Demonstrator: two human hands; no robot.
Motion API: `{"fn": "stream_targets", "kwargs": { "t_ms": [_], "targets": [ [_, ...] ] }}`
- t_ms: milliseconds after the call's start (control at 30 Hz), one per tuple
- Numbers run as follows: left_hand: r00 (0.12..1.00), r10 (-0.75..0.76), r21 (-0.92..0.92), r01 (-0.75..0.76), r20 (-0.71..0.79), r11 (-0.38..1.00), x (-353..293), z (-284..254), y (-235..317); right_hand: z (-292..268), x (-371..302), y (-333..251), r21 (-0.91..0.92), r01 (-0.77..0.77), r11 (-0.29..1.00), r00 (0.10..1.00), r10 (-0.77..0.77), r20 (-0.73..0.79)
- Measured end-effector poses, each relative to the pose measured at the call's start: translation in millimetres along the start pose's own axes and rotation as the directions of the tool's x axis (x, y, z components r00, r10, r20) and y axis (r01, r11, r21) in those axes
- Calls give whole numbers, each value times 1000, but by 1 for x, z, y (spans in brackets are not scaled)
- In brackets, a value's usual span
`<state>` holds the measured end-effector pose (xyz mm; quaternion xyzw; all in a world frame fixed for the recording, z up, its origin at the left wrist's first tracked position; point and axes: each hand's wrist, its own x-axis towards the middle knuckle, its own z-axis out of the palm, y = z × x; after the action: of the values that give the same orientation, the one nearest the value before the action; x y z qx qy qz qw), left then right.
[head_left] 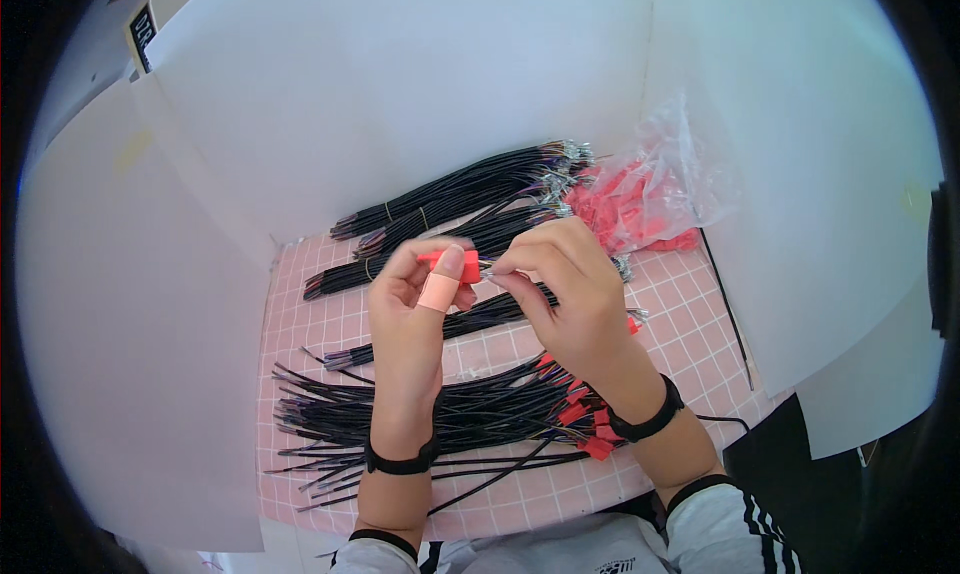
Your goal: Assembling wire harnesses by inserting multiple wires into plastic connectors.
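My left hand is closed on a red connector housing, its thumb wrapped in a pale pink tape or plaster. Close by on the right, my right hand pinches thin wire ends against the housing's right side. Whether the wire tips sit inside the housing cannot be made out. Below both hands lies a spread of black cables, many with red housings on their right ends. A thinner bundle of black cables runs behind my wrists.
Tied bundles of black cables with bare metal ends lie at the back. A clear plastic bag of red housings stands back right. White panels wall in the pink gridded mat. One loose black cable lies along the right edge.
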<state>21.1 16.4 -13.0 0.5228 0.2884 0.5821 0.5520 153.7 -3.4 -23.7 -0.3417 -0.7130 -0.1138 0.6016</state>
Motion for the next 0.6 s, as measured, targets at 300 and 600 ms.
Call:
{"fn": "stream_targets", "kwargs": {
  "t_ms": [300, 600],
  "targets": [
    [983, 184, 102, -184, 11, 978, -6, 3, 1, -1, 2, -3, 3, 2, 1000, 999, -2, -34],
    [992, 124, 127, -127, 26, 984, -7, 2, 5, -3, 2, 1, 98, 20, 995, 1000, -20, 3]
  ]
}}
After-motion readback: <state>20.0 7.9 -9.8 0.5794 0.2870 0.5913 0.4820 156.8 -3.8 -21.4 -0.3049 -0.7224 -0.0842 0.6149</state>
